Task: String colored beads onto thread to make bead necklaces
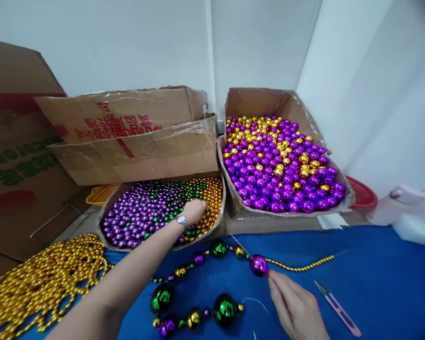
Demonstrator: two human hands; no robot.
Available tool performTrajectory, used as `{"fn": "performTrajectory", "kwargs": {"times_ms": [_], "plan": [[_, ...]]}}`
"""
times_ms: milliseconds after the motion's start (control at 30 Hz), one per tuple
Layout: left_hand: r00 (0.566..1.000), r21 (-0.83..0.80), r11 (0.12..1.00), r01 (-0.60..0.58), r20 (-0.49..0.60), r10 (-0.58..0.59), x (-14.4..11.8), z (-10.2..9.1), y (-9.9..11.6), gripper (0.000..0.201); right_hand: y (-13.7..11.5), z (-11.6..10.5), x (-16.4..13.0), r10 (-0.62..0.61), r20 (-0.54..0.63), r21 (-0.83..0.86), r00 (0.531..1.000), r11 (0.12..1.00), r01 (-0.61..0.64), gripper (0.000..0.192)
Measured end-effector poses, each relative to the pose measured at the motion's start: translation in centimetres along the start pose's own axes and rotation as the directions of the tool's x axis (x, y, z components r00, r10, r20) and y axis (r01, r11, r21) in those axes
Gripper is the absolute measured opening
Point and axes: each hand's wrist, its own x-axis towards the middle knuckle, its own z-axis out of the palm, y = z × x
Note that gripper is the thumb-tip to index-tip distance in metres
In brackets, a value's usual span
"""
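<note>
Left grip point(194, 210) amid boxed beads point(145, 212); right grip point(293, 307) at purple ball point(258, 265).

Plain white walls point(127, 42) close the far side and meet in a corner, where a pale vertical strip point(209, 47) runs down behind the boxes; another white wall point(375, 94) slants along the right. The counter point(375, 283) is covered in deep blue cloth, and even, soft light fills the room.
</note>
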Motion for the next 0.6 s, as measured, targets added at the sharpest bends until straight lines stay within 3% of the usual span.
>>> {"fn": "performTrajectory", "kwargs": {"times_ms": [133,267,333,433,467,533,600], "plan": [[0.999,-0.31,0.95,-0.034,-0.043,0.022,-2.1,-0.9,2.1,0.028,-0.5,0.1,0.3,0.025,0.017,0.058,1.0,0.998,-0.026,0.023],[0.995,-0.585,0.806,-0.094,-0.043,0.085,-5.7,-1.4,4.7,0.039,-1.0,0.1,0.9,0.069,0.013,0.103,0.998,0.992,-0.07,0.023],[0.994,-0.765,0.639,-0.081,-0.017,0.107,-7.4,-1.4,5.9,0.036,-1.3,0.0,1.3,0.081,0.005,0.109,0.997,0.991,-0.081,0.023],[0.989,-0.976,0.214,0.041,0.07,0.13,-9.0,-1.2,7.2,0.024,-1.6,-0.1,1.7,0.072,0.003,0.099,0.997,0.993,-0.072,0.023],[0.986,-0.99,0.115,0.083,0.098,0.133,-9.3,-1.1,7.5,0.022,-1.7,-0.2,1.8,0.067,0.002,0.094,0.998,0.993,-0.067,0.023],[0.984,-0.99,0.061,0.126,0.133,0.12,-9.7,-1.0,8.0,0.02,-1.7,-0.2,1.8,0.059,0.0,0.088,0.998,0.994,-0.058,0.023],[0.984,-0.988,0.074,0.138,0.145,0.1,-9.9,-1.0,8.3,0.021,-1.6,-0.2,1.8,0.055,-0.007,0.081,0.998,0.995,-0.055,0.024]]}}
